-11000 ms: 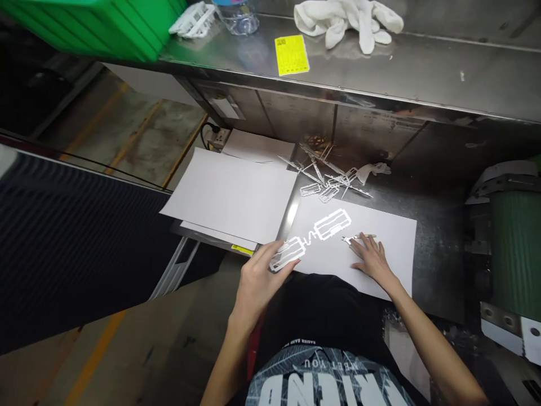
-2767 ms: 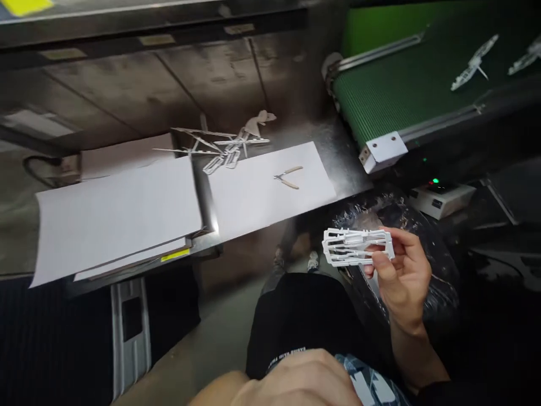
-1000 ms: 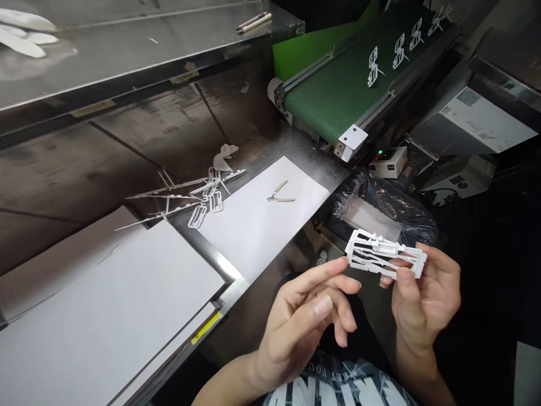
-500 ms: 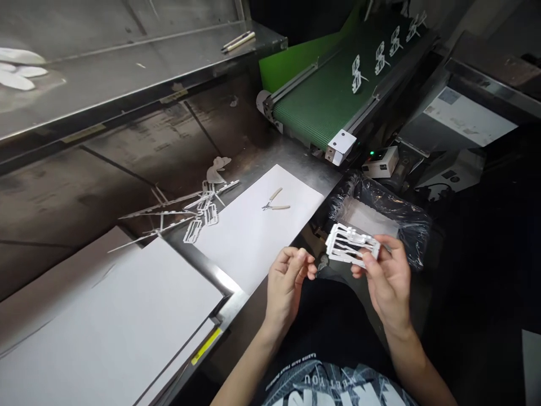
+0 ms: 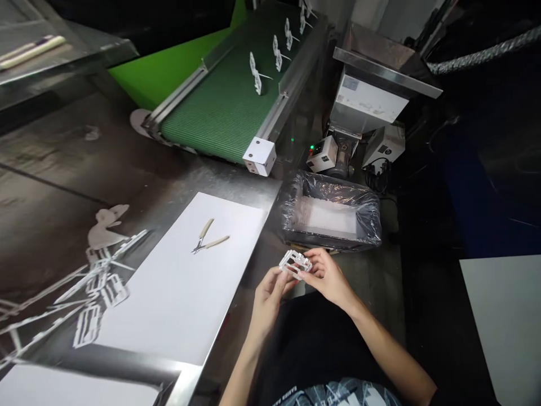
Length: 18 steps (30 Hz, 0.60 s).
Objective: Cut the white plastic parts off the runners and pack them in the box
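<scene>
A small white plastic frame [image 5: 295, 263] with slots and cut-outs is held up in front of my body. My right hand [image 5: 328, 277] grips its right end between thumb and fingers. At the lower left edge, the thumb and fingers of my left hand [image 5: 270, 290] pinch the same frame; the exact contact is partly hidden. Side cutters [image 5: 207, 237] with pale handles lie spread on a white sheet [image 5: 169, 304] to the left of my hands.
White sprues with frames [image 5: 99, 282] lie at the left. Beyond the sheet is a green conveyor belt [image 5: 211, 121] carrying several white parts [image 5: 256, 73]. A bin lined with clear plastic [image 5: 291, 220] stands just past my hands. A control box [image 5: 323, 155] sits behind it.
My view has swung right, toward the bin. My left hand, which was apart from the frame, has come up to it. The frame has been turned in my right hand.
</scene>
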Each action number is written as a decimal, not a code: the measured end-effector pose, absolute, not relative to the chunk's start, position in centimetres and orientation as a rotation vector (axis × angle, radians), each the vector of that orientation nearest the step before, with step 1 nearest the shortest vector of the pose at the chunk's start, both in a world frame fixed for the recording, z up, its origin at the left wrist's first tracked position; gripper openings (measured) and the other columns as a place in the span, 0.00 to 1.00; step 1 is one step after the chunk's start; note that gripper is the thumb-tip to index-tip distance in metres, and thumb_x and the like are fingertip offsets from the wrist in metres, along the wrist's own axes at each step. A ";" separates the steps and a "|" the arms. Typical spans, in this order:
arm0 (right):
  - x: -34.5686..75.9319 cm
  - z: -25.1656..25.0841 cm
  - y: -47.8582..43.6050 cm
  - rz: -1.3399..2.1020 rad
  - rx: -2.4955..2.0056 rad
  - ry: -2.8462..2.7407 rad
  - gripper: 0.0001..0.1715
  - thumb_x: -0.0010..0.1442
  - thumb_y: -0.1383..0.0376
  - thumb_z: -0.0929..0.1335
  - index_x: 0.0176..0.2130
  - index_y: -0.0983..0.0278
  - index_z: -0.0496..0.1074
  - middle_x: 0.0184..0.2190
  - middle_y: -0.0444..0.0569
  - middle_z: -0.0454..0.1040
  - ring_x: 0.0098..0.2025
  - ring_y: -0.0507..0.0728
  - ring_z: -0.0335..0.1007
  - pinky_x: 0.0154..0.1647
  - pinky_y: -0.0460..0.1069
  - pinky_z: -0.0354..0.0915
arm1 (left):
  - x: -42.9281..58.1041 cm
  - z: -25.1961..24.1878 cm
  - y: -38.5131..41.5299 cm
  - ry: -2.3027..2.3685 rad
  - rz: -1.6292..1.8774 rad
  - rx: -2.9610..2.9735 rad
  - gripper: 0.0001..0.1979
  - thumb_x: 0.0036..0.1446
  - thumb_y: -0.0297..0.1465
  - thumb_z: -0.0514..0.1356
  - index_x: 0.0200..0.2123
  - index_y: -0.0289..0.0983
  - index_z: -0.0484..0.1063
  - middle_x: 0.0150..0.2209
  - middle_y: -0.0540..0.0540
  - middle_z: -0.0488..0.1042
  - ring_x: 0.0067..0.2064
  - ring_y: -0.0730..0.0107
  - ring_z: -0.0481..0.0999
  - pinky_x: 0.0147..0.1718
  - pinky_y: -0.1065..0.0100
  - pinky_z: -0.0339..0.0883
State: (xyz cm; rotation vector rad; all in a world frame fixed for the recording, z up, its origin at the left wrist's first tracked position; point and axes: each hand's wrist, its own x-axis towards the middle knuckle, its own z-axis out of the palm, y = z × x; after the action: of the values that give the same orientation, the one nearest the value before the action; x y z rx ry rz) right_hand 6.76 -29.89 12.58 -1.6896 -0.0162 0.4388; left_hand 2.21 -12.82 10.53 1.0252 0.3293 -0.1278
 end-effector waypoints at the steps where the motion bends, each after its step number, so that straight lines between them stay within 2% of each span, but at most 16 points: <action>1: 7.6 12.0 -30.9 0.455 -1.696 -0.009 0.23 0.59 0.58 0.77 0.50 0.59 0.72 0.44 0.47 0.81 0.40 0.55 0.78 0.38 0.48 0.70 | 3.0 10.1 -13.6 0.337 -0.138 1.043 0.17 0.60 0.44 0.69 0.43 0.37 0.81 0.46 0.41 0.81 0.50 0.56 0.81 0.52 0.60 0.77; 4: 10.5 9.7 -33.8 0.544 -1.665 0.015 0.19 0.60 0.54 0.76 0.46 0.61 0.76 0.41 0.49 0.83 0.39 0.57 0.80 0.36 0.49 0.72 | 5.9 8.8 -16.4 0.395 -0.144 1.095 0.18 0.58 0.44 0.71 0.42 0.36 0.80 0.43 0.42 0.81 0.46 0.61 0.81 0.48 0.63 0.77; 7: 13.7 6.8 -36.6 0.627 -1.587 0.080 0.23 0.59 0.47 0.75 0.43 0.62 0.76 0.38 0.49 0.83 0.35 0.58 0.80 0.31 0.49 0.74 | 9.5 7.2 -19.8 0.503 -0.126 1.133 0.19 0.58 0.45 0.71 0.42 0.36 0.79 0.42 0.43 0.81 0.41 0.65 0.80 0.42 0.67 0.76; 10: 17.5 3.7 -39.9 0.668 -1.541 0.205 0.28 0.57 0.43 0.76 0.44 0.62 0.75 0.39 0.49 0.82 0.33 0.57 0.80 0.32 0.51 0.76 | 14.1 4.9 -23.6 0.657 -0.094 1.163 0.21 0.58 0.47 0.70 0.41 0.35 0.77 0.40 0.44 0.80 0.38 0.66 0.79 0.38 0.67 0.76; 14: 25.3 -2.8 -46.0 0.718 -1.579 0.414 0.21 0.66 0.50 0.73 0.46 0.66 0.75 0.43 0.50 0.80 0.39 0.56 0.79 0.42 0.54 0.78 | 21.0 -0.3 -27.8 0.881 -0.042 1.206 0.25 0.56 0.52 0.68 0.42 0.36 0.72 0.37 0.45 0.80 0.35 0.66 0.80 0.35 0.68 0.75; 16: 30.1 -8.1 -49.4 0.750 -1.656 0.551 0.17 0.69 0.56 0.71 0.49 0.67 0.75 0.44 0.50 0.79 0.42 0.56 0.78 0.44 0.55 0.77 | 24.0 -3.6 -29.2 0.955 -0.048 1.218 0.27 0.55 0.54 0.68 0.42 0.37 0.70 0.37 0.45 0.80 0.35 0.66 0.81 0.34 0.67 0.75; 18: 34.5 -14.3 -52.2 0.781 -1.748 0.698 0.16 0.70 0.58 0.71 0.51 0.67 0.74 0.47 0.51 0.77 0.44 0.57 0.77 0.45 0.55 0.77 | 26.5 -6.8 -30.3 0.986 -0.086 1.223 0.28 0.54 0.55 0.68 0.41 0.38 0.69 0.37 0.45 0.80 0.35 0.64 0.82 0.34 0.65 0.76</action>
State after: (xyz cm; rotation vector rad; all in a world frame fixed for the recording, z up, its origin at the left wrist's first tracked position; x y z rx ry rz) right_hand 34.46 -52.23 -14.31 -1.7484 0.6982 0.7811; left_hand 26.47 -30.28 -6.82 1.2232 0.9864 -0.0855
